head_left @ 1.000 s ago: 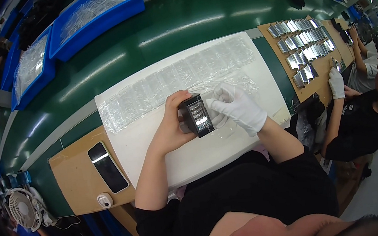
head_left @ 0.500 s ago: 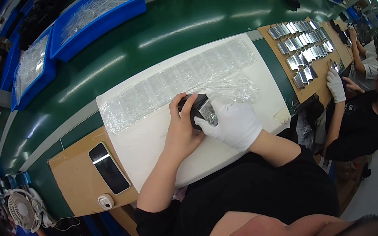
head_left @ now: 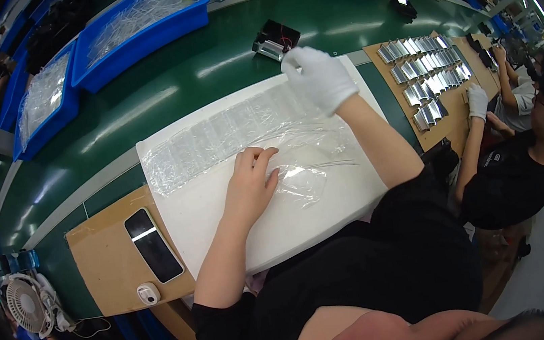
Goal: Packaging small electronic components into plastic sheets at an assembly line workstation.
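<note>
The black box [head_left: 283,29], with a red wire [head_left: 285,42] and a silvery front, sits on the green worktop [head_left: 229,43], just beyond the white board [head_left: 189,214]. Beside it, the gloved right hand [head_left: 320,81] curls its fingers inward; whether they pinch it, I cannot tell. Setting down or picking up seems in hand; the next move probably calls for sparing the wire. The bare left hand [head_left: 252,184] rests near clear film [head_left: 304,186], fingers loosely spread.

Long workbench [head_left: 218,61] and blue bins [head_left: 148,44] indicate a workshop.
</note>
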The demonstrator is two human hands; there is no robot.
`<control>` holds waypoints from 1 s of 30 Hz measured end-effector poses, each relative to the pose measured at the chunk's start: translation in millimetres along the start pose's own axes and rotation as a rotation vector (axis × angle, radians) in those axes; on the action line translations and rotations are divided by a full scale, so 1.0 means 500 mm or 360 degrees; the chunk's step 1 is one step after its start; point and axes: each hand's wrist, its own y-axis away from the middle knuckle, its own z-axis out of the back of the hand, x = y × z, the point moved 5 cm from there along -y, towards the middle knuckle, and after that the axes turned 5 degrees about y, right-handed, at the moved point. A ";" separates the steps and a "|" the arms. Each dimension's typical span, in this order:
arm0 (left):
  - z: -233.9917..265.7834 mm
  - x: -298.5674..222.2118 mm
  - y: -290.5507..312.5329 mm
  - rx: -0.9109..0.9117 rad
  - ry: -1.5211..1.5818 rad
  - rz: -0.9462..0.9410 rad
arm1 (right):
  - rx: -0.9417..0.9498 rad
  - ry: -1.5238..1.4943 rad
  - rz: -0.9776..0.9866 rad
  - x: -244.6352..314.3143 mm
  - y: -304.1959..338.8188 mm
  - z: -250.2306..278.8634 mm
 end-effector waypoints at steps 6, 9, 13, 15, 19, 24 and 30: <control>0.001 0.005 0.007 0.0044 -0.0198 -0.0103 | 0.0482 0.0082 0.0587 0.017 0.173 0.000; -0.001 0.005 0.002 0.0009 -0.0268 -0.0184 | 0.0411 0.0239 0.0621 0.008 0.229 -0.028; -0.006 -0.001 0.001 -0.0020 -0.0321 -0.0270 | 0.0089 0.0265 0.0638 0.026 0.274 -0.039; -0.014 0.004 0.002 -0.0023 -0.0408 -0.0232 | 0.0220 0.0551 0.0570 0.039 0.283 -0.064; -0.021 0.004 0.004 -0.0029 -0.0499 -0.0194 | 0.0362 0.0811 0.0513 0.039 0.287 -0.084; -0.025 0.002 0.005 -0.0035 -0.0491 -0.0173 | 0.0361 0.0679 0.0563 0.018 0.276 -0.089; -0.025 0.009 0.007 0.0020 -0.0402 -0.0200 | 0.0436 -0.0165 -0.0050 -0.054 0.256 -0.048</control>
